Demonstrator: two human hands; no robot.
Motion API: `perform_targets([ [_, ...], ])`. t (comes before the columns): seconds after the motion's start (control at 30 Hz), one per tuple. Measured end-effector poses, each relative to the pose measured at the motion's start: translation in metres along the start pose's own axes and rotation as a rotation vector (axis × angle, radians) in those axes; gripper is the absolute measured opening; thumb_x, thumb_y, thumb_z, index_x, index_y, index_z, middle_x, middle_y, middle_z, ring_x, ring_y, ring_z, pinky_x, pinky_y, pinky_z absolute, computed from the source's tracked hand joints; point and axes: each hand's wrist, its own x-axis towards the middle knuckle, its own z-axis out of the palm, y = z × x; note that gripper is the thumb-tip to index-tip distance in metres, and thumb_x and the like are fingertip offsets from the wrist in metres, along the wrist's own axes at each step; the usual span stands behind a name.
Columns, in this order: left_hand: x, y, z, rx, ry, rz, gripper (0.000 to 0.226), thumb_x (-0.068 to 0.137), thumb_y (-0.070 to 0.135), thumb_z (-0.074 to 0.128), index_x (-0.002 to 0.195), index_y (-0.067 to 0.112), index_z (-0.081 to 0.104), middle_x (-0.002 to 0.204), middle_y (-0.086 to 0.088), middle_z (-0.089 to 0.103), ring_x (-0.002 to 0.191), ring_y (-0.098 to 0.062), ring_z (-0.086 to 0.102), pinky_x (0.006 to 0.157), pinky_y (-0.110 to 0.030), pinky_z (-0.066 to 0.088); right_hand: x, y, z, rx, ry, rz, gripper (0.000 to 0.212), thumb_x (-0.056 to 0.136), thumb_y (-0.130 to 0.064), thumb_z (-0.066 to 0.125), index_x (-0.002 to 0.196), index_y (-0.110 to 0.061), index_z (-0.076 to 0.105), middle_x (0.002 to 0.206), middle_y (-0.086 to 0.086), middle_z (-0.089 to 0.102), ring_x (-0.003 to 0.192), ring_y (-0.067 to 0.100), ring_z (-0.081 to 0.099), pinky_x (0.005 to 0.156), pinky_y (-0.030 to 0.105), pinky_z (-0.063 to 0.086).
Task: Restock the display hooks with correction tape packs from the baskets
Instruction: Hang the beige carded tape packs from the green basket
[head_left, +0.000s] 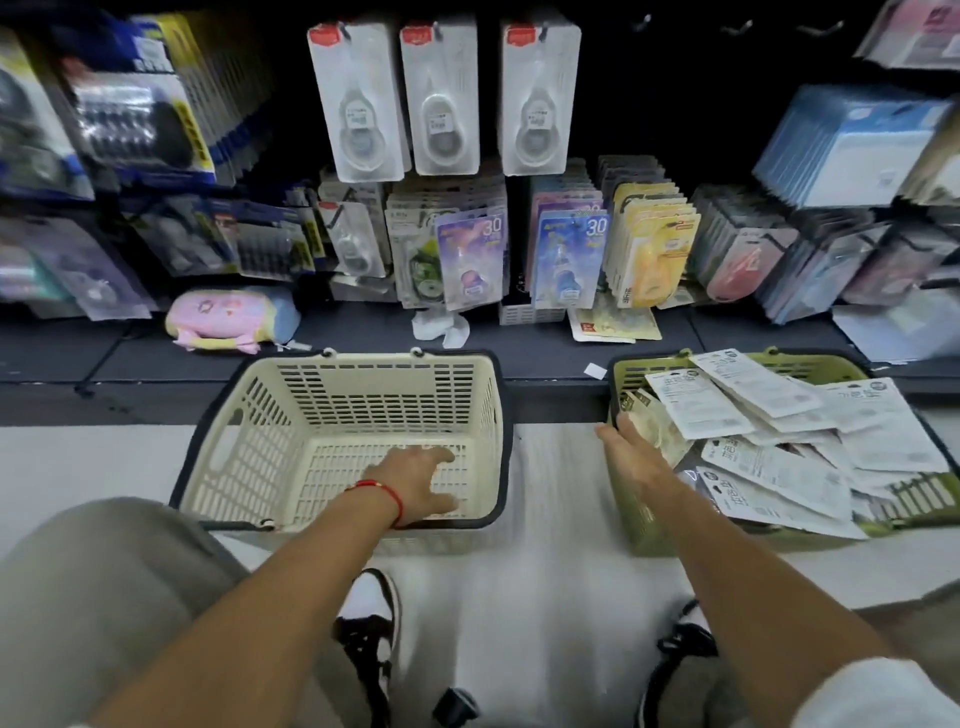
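Observation:
Two baskets sit on the floor before the display. The cream basket (470, 387) on the left holds only my left hand (421, 483), which reaches down with fingers spread onto its slatted bottom. The green basket (631, 374) on the right is piled with several white packs (737, 402), printed side up. My right hand (631, 449) reaches over that basket's left rim, fingers straight, touching a pack there. Three white correction tape packs (439, 98) hang side by side on upper hooks. Several bare hooks (737, 26) show at the top right.
Lower hooks carry coloured correction tape packs (569, 254) and yellow packs (654, 239). A pink plush pouch (231, 317) and loose packs lie on the dark base shelf (358, 325). My knees and black-and-white shoes (371, 629) are close behind the baskets.

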Motion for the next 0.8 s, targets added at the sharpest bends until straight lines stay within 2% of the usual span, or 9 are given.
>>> perform_targets([
  [0.07, 0.004, 0.039, -0.006, -0.121, 0.167, 0.092, 0.058, 0.096, 0.045, 0.068, 0.149, 0.030, 0.050, 0.154, -0.004, 0.053, 0.142, -0.027, 0.046, 0.118, -0.044, 0.039, -0.003, -0.005, 0.011, -0.010, -0.024, -0.002, 0.066, 0.101, -0.066, 0.041, 0.162, -0.045, 0.025, 0.174, 0.002, 0.021, 0.157, 0.036, 0.023, 0.128, 0.053, 0.020],
  [0.2, 0.023, 0.103, -0.007, -0.257, 0.271, 0.062, 0.042, 0.100, 0.032, 0.060, 0.141, 0.022, 0.058, 0.141, -0.009, 0.062, 0.132, -0.030, 0.055, 0.110, -0.037, 0.043, -0.001, -0.022, 0.026, -0.011, -0.157, -0.018, 0.068, 0.102, -0.066, 0.035, 0.164, -0.041, 0.022, 0.175, -0.004, 0.018, 0.160, 0.029, 0.020, 0.129, 0.050, 0.017],
  [0.3, 0.043, 0.132, 0.005, -0.290, 0.343, -0.025, 0.040, 0.101, 0.027, 0.054, 0.140, 0.018, 0.057, 0.139, -0.013, 0.062, 0.131, -0.034, 0.054, 0.109, -0.043, 0.045, 0.006, -0.034, 0.022, -0.112, -0.204, -0.208, 0.058, 0.104, -0.042, 0.053, 0.159, -0.027, 0.043, 0.165, 0.001, 0.042, 0.151, 0.025, 0.040, 0.123, 0.037, 0.032],
  [0.37, 0.056, 0.141, 0.022, -0.293, 0.388, -0.051, 0.041, 0.102, 0.024, 0.053, 0.142, 0.014, 0.057, 0.143, -0.015, 0.058, 0.135, -0.035, 0.048, 0.112, -0.042, 0.041, 0.010, -0.037, 0.008, -0.063, -0.018, -0.384, 0.042, 0.099, -0.018, 0.059, 0.140, -0.022, 0.065, 0.142, 0.002, 0.066, 0.130, 0.019, 0.061, 0.108, 0.026, 0.044],
  [0.47, 0.079, 0.161, 0.046, -0.250, 0.476, -0.075, 0.045, 0.103, 0.027, 0.053, 0.146, 0.013, 0.056, 0.158, -0.015, 0.046, 0.153, -0.031, 0.028, 0.126, -0.036, 0.016, 0.030, -0.033, -0.044, 0.019, 0.357, -0.464, 0.028, 0.098, -0.013, 0.058, 0.119, -0.017, 0.076, 0.123, 0.001, 0.073, 0.111, 0.017, 0.065, 0.099, 0.031, 0.050],
  [0.53, 0.099, 0.184, 0.059, -0.242, 0.521, -0.053, 0.051, 0.104, 0.031, 0.051, 0.152, 0.015, 0.049, 0.168, -0.013, 0.031, 0.160, -0.030, 0.011, 0.128, -0.033, 0.002, 0.055, -0.013, -0.100, -0.006, 0.575, -0.416, 0.025, 0.097, -0.011, 0.059, 0.117, -0.011, 0.073, 0.126, 0.010, 0.070, 0.119, 0.027, 0.062, 0.103, 0.036, 0.046],
  [0.63, 0.123, 0.214, 0.075, -0.310, 0.500, -0.063, 0.061, 0.106, 0.037, 0.043, 0.162, 0.019, 0.030, 0.174, -0.005, 0.015, 0.161, -0.026, 0.002, 0.129, -0.040, 0.008, 0.090, 0.044, -0.196, -0.267, 0.789, -0.131, 0.035, 0.097, -0.016, 0.058, 0.128, -0.003, 0.067, 0.141, 0.021, 0.059, 0.135, 0.039, 0.049, 0.116, 0.049, 0.035],
  [0.73, 0.133, 0.224, 0.086, -0.320, 0.523, -0.157, 0.067, 0.106, 0.047, 0.036, 0.166, 0.022, 0.020, 0.175, -0.001, 0.010, 0.161, -0.025, 0.000, 0.128, -0.047, 0.013, 0.107, 0.094, -0.250, -0.267, 0.620, 0.210, 0.053, 0.104, -0.034, 0.048, 0.148, -0.005, 0.050, 0.149, 0.025, 0.051, 0.139, 0.045, 0.045, 0.117, 0.058, 0.034],
  [0.8, 0.134, 0.226, 0.089, -0.271, 0.528, -0.168, 0.065, 0.106, 0.050, 0.034, 0.165, 0.027, 0.022, 0.175, -0.003, 0.010, 0.161, -0.027, 0.001, 0.127, -0.050, 0.014, 0.113, 0.110, -0.255, -0.216, 0.474, 0.233, 0.057, 0.106, -0.046, 0.043, 0.148, -0.008, 0.047, 0.145, 0.026, 0.054, 0.132, 0.048, 0.051, 0.112, 0.056, 0.040],
])
